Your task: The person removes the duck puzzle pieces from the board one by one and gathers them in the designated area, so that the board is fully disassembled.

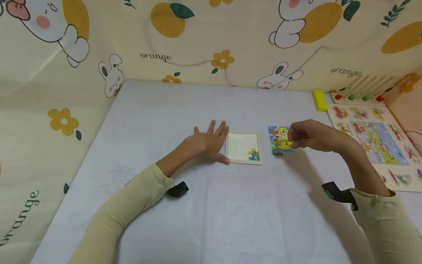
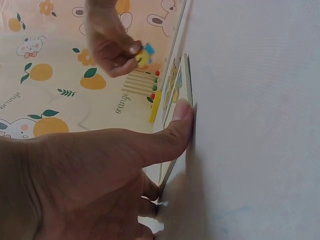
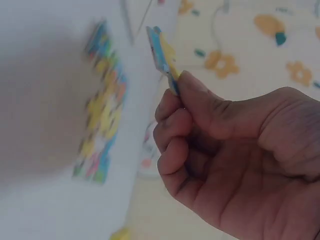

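A small wooden puzzle frame [image 1: 243, 147] lies on the white table, with one coloured piece [image 1: 254, 154] set in its near right corner. My left hand [image 1: 207, 143] lies flat beside the frame's left edge, fingers straight, thumb [image 2: 176, 125] pressing the frame's edge [image 2: 186, 82]. To the right of the frame sits a cluster of loose colourful puzzle pieces [image 1: 278, 141]. My right hand [image 1: 304, 135] hovers just above that cluster and pinches one blue and yellow piece [image 3: 162, 52] between thumb and fingers [image 3: 192, 95]. The cluster [image 3: 102, 115] looks blurred below it.
A large wooden peg puzzle board [image 1: 376, 141] with pictures lies at the table's right edge. A yellow block [image 1: 319, 99] sits behind it near the back wall. A patterned cloth with rabbits and oranges walls in the table on three sides.
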### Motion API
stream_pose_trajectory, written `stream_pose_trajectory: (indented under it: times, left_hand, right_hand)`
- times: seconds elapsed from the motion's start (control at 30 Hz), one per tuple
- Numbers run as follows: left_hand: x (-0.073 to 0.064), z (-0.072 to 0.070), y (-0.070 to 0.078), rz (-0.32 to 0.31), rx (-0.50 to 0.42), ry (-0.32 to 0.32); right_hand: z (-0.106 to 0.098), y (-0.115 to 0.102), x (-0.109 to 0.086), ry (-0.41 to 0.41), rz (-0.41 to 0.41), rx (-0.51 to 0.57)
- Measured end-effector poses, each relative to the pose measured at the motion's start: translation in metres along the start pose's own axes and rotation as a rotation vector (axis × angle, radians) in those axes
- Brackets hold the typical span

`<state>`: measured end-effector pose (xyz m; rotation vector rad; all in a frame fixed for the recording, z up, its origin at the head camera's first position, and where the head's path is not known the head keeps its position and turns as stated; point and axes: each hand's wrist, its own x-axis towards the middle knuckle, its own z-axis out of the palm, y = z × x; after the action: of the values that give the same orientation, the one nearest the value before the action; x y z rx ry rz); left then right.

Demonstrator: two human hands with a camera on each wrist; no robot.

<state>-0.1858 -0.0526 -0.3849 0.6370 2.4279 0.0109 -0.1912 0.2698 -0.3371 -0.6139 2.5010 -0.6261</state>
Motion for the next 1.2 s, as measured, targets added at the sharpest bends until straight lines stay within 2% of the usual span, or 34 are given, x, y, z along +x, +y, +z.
stream_pose_trajectory:
  times: [0.2,0.37,0.57,0.77,1.0,1.2]
  left_hand:
    - [0.001,0.001,0.000,-0.001,-0.004,0.001]
    - [0.000,0.002,0.000,-0.009,-0.003,0.011]
    - [-0.001,0.002,0.000,-0.006,-0.009,0.010]
    - [-0.001,0.001,0.000,-0.010,0.003,0.020]
    - [0.001,0.001,-0.001,-0.011,0.007,0.018]
    - [0.001,0.001,-0.002,-0.011,0.003,0.011]
  right_hand:
    - [0.002,0.025,-0.003,-0.064,0.088,0.035]
    - [0.009,0.035,0.003,-0.055,0.077,0.053]
    - [0.012,0.041,0.009,-0.051,0.103,-0.012]
    - [0.009,0.039,0.011,-0.023,0.114,-0.072]
    - [0.008,0.030,0.009,0.009,0.142,-0.093]
    - [0.006,0.015,0.009,0.025,0.110,-0.117]
